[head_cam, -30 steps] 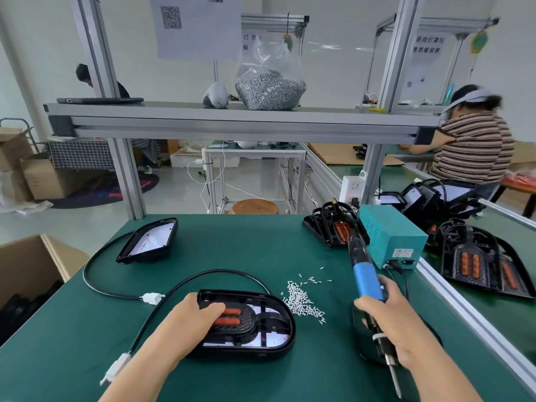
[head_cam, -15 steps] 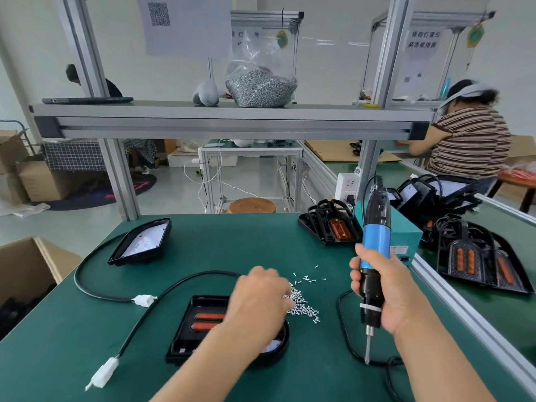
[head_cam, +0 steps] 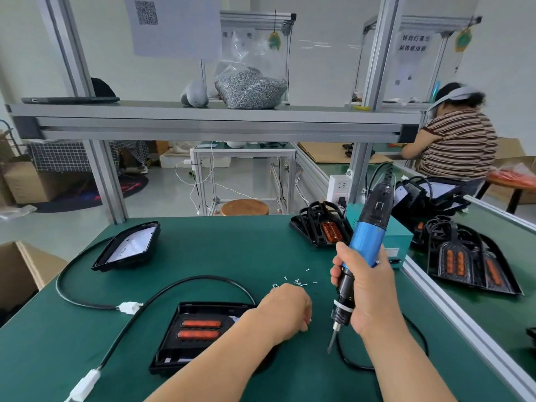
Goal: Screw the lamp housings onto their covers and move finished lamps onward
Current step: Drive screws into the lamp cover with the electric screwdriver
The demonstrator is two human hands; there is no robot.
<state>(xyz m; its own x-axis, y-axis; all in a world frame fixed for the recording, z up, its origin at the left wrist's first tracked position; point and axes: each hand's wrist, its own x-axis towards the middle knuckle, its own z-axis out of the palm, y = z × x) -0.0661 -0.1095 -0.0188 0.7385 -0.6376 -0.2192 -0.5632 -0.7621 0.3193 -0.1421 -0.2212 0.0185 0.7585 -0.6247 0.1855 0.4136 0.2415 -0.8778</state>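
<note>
Right hand (head_cam: 368, 288) clamps screwdriver (head_cam: 367, 242) bit-down, ready; left hand (head_cam: 285, 310) curls over loose screws (head_cam: 298, 282), presumably fetching one; pinch unconfirmed.

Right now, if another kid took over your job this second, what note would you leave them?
Left hand: fingers curled over the loose screws beside the lamp. Whether it holds one is hidden.
Right hand: grips the blue screwdriver, bit pointing down, right of the lamp.
Lamp being worked on: flat in front, orange strips up, partly under the left forearm.
Another lamp: back left on the table.
Done: no driven screw can be seen from here.
Left: pick up a screw, drive the screws in, pass the lamp onward.
</note>
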